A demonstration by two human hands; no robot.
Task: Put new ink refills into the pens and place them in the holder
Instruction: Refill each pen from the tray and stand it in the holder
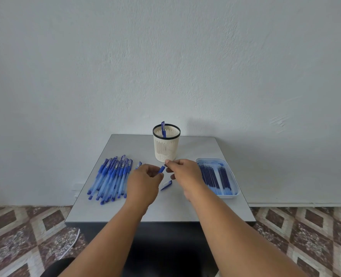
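Observation:
My left hand grips a blue pen above the table's middle, most of the barrel hidden in the fist. My right hand pinches the pen's metal tip end between thumb and forefinger. A blue pen cap lies on the table just below the hands. The cream slotted holder with a black rim stands behind the hands, one blue pen upright in it. A pile of blue pens lies at the left. A pale blue tray at the right holds several dark refills.
The small grey table stands against a white wall. A stray blue piece lies between the pen pile and my left hand. Patterned floor tiles surround the table, and a white cable runs on the floor at the left.

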